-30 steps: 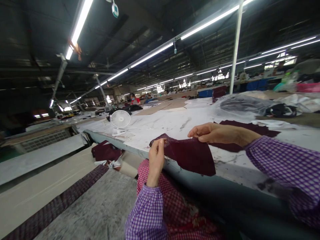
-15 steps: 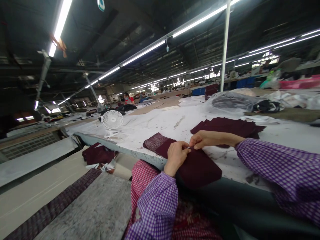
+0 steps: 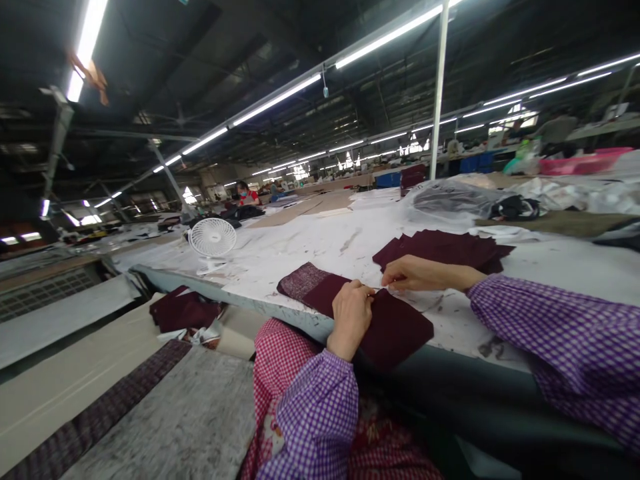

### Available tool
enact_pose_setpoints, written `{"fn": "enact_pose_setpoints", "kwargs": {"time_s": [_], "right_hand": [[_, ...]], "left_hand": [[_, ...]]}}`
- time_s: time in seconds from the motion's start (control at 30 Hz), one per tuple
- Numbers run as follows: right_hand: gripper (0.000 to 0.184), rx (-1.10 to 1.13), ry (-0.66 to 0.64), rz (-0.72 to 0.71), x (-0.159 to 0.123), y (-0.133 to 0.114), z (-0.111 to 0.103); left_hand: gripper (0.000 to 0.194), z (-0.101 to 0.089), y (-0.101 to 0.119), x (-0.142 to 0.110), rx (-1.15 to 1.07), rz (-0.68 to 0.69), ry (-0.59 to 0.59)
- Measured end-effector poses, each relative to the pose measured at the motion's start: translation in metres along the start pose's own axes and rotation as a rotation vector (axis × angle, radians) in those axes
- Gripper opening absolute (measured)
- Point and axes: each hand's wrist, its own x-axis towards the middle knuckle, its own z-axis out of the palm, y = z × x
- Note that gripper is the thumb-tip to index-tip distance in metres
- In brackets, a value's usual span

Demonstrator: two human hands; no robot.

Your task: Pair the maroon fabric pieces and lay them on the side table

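A dark maroon fabric piece [image 3: 395, 327] lies over the near edge of the white worktable [image 3: 310, 250], its left corner folded to show a lighter speckled underside. My left hand [image 3: 351, 313] rests on it with fingers closed in a pinch. My right hand [image 3: 417, 273] meets it from the right, fingertips pinched together over the same piece. Between the two hands runs something thin, too small to name. A stack of maroon pieces [image 3: 445, 248] lies just behind my right hand.
A small white fan [image 3: 214, 239] stands on the table to the left. More maroon fabric [image 3: 183, 310] sits on a lower bench. Clear plastic bags [image 3: 450, 200] with dark cloth lie at the back right. A person in red [image 3: 245, 193] works far away.
The fabric piece, held up between my hands a second ago, now lies flat on the table edge. My two hands have come together over it. The view has shifted slightly.
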Motion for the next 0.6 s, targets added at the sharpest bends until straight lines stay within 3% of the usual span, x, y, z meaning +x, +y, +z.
{"fn": "enact_pose_setpoints", "kwargs": {"time_s": [0.4, 0.6], "right_hand": [[0.016, -0.299, 0.032, -0.169, 0.005, -0.003, 0.009], [0.021, -0.635, 0.134, -0.344, 0.000, -0.002, 0.024]], "left_hand": [[0.019, 0.002, -0.002, 0.000, 0.000, 0.022, 0.003], [0.028, 0.003, -0.005, 0.000, -0.002, 0.036, -0.007]]}}
